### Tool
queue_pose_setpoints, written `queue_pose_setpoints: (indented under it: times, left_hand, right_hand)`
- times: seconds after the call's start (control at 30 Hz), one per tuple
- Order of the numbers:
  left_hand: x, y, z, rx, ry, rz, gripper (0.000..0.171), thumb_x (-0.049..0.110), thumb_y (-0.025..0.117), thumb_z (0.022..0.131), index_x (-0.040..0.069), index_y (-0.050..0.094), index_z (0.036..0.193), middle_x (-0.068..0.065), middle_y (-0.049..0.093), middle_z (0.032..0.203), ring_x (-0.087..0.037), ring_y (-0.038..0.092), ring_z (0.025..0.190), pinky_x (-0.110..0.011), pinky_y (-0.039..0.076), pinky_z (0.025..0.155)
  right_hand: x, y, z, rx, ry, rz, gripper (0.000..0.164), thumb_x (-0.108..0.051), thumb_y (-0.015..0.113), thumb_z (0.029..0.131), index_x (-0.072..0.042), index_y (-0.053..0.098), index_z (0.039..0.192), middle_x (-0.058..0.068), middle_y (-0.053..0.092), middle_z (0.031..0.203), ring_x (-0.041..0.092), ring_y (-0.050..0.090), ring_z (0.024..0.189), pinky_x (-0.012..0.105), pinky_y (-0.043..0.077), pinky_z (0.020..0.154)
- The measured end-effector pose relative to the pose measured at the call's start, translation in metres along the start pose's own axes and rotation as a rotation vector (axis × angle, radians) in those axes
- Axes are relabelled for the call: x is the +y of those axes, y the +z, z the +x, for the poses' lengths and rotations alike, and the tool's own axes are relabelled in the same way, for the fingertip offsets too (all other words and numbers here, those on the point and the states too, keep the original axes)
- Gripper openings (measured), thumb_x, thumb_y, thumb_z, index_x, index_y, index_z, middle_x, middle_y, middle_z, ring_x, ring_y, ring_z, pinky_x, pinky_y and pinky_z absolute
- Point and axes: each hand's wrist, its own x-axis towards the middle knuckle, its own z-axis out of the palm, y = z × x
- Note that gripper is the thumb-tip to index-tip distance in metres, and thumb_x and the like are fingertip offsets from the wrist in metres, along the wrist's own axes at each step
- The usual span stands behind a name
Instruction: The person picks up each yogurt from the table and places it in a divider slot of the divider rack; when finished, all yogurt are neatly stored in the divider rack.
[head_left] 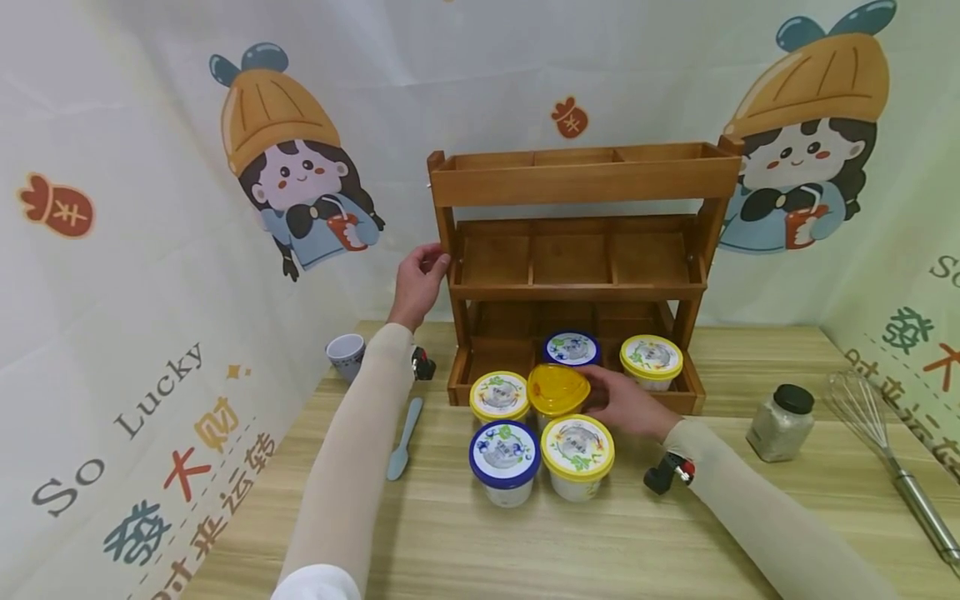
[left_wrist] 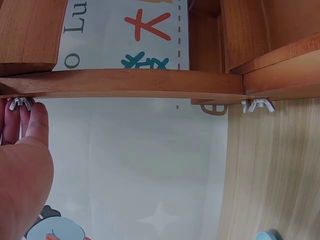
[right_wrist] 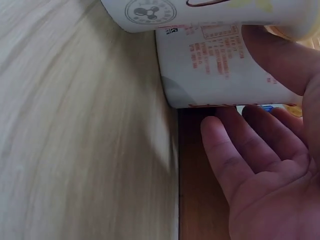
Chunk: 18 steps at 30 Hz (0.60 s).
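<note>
Handling the amber-lidded cup (head_left: 558, 388), lower centre beside the rack (head_left: 585, 183), seems underway; the right hand (head_left: 628, 405) curls round it; the left hand (head_left: 420, 283) touches a wing nut (left_wrist: 21, 103), grip unclear; next, probably, a steady lift.

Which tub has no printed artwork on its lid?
The tub with the plain amber lid, at the right hand's fingertips. The other five tubs all have printed lids.

Head cam looks fwd/down over table (head_left: 435, 550), farthest back. L wrist cam (head_left: 423, 364): sideways, close on rack (left_wrist: 120, 82) & L hand (left_wrist: 25, 170). R wrist cam (head_left: 667, 473): sideways, v. near tub (right_wrist: 215, 65) & R hand (right_wrist: 275, 170); head view shares both.
</note>
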Motion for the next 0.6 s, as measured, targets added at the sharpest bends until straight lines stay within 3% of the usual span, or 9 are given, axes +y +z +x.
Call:
queue_pose_setpoints:
  times: [0.27, 0.6]
  left_hand:
    - [0.0013, -0.0015, 0.0003, -0.005, -0.012, 0.008, 0.041, 0.028, 0.062, 0.108, 0.008, 0.06, 0.144, -0.014, 0.065, 0.14, -0.028, 0.061, 0.128, -0.044, 0.051, 0.112]
    - [0.0015, -0.0014, 0.0012, -0.015, -0.004, 0.0, 0.04, 0.028, 0.062, 0.108, 0.007, 0.061, 0.142, -0.014, 0.064, 0.14, -0.028, 0.061, 0.129, -0.045, 0.051, 0.113]
  right_hand:
    - [0.0036, 0.0054, 0.0071, -0.011, 0.002, 0.003, 0.077, -0.014, 0.082, 0.093, -0.001, 0.042, 0.158, 0.023, 0.058, 0.152, 0.041, 0.064, 0.132, 0.053, 0.054, 0.109]
    - [0.0078, 0.009, 0.0092, 0.024, -0.003, 0.053, 0.071, -0.01, 0.082, 0.092, 0.005, 0.047, 0.152, 0.027, 0.06, 0.147, 0.044, 0.065, 0.129, 0.053, 0.055, 0.107]
